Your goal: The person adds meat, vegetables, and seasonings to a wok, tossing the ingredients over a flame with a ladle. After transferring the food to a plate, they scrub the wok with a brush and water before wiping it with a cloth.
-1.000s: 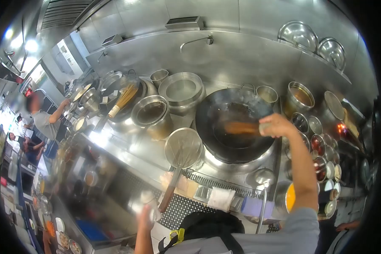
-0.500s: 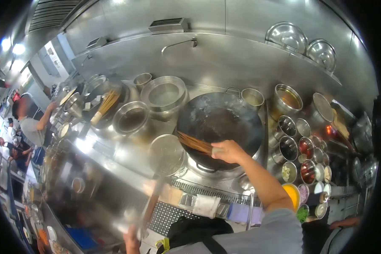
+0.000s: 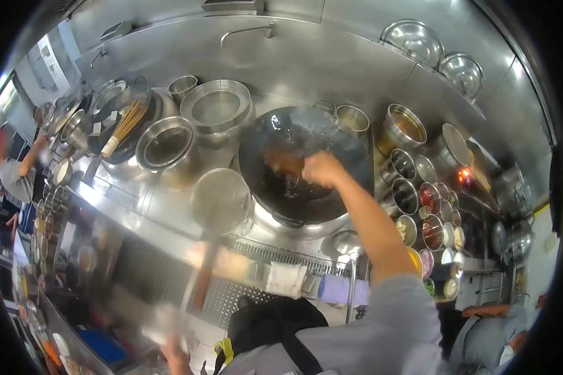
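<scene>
My right hand (image 3: pixel 324 169) is closed around the handle of a bamboo wok brush (image 3: pixel 287 163). The bristles are down inside a large black wok (image 3: pixel 350 153), blurred by motion, with a little water glistening at the bottom. At the lower left, my left hand (image 3: pixel 176 356) is blurred and closed on a whitish, crumpled thing that looks like a cloth (image 3: pixel 167 322). Near it ends the wooden handle of a round mesh strainer (image 3: pixel 221 201), which lies left of the wok. No contact between this hand and the handle can be made out.
Metal pots (image 3: pixel 166 144) stand left of the wok. Another bamboo brush (image 3: pixel 124 128) lies in a second wok further left. Seasoning containers (image 3: pixel 431 232) crowd the right side. A tap (image 3: pixel 247 31) juts from the back wall. Other people (image 3: pixel 15 172) stand at far left and lower right.
My right hand has moved the brush from the wok's near left rim into its middle. My left hand has shifted slightly down and left in view. The whole view has shifted.
</scene>
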Demonstrator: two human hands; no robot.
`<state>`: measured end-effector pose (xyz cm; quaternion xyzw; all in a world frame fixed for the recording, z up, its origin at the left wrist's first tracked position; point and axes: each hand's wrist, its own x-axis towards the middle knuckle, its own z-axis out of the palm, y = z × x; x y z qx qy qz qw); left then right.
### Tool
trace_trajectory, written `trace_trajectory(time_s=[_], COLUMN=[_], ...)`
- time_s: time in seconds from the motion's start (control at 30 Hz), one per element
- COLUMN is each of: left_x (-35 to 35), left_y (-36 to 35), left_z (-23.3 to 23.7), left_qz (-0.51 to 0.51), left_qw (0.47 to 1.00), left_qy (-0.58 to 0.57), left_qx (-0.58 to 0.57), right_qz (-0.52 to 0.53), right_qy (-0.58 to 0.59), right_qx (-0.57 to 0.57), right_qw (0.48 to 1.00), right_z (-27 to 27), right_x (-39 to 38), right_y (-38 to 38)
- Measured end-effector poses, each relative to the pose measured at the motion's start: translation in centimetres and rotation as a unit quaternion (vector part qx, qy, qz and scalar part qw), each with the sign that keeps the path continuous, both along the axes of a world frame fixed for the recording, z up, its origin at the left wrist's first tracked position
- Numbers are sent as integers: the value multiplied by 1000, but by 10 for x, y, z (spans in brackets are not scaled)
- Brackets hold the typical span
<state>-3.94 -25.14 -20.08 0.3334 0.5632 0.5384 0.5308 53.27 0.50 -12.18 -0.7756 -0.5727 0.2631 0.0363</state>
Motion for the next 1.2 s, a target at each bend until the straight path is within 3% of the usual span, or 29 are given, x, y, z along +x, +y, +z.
trace_trajectory(time_s=[0.03,0.13,0.17,0.2,0.3,0.37,0.43,0.53,0.57,0.63,0.7,0.73,0.8,0.87,0.93,1.03,1.1,1.13,1.17,1.2], left_x=[6,27,26,21,3,2,-1,16,24,52,93,113,151,204,245,299,327,348,356,364], left_y=[12,41,45,40,18,30,27,57,68,86,102,113,130,149,172,186,196,193,194,196], left_z=[3,8,2,-4,-47,-44,-38,-41,-43,-32,-9,1,-19,-10,-55,-32,-39,-36,-37,-39], left_qz=[-26,-94,-112,-95,19,-23,-74,-187,-212,-248,-307,-353,-364,-363,-355,-291,-328,-242,-233,-225], left_qw=[999,994,990,993,1000,998,991,980,975,968,951,934,931,932,926,946,916,946,957,965], left_qy=[7,-44,-61,-53,-10,-51,-85,14,23,25,-16,-48,41,-24,-72,-68,-107,-118,-82,-45], left_qx=[-26,-45,-54,-45,7,-27,-73,-72,-56,-28,-17,-21,3,6,-107,-123,-203,-183,-153,-127], right_qz=[-107,-202,-162,-38,46,104,-119,-200,-117,-99,-282,-292,-131,-17,45,142,37,-38,-113,-145], right_qy=[47,10,75,28,23,-63,72,165,88,-44,-15,-62,-5,4,-9,-106,-142,-119,-94,-27], right_qx=[-50,288,207,256,144,98,-62,153,247,324,320,368,296,238,193,83,-65,-81,-102,-4], right_qw=[992,936,962,966,988,988,988,954,958,940,904,880,946,971,980,981,987,989,984,989], right_z=[8,-47,-44,-44,-26,-9,28,-17,-60,-78,-40,-56,-68,-52,-23,-5,24,23,12,6], right_x=[3,-21,-38,-53,-58,-25,-23,-33,-31,-23,-22,-12,-25,-55,-82,0,20,32,38,25], right_y=[26,55,38,9,-87,-76,-32,14,30,50,55,66,48,4,-86,-87,-28,11,33,30])
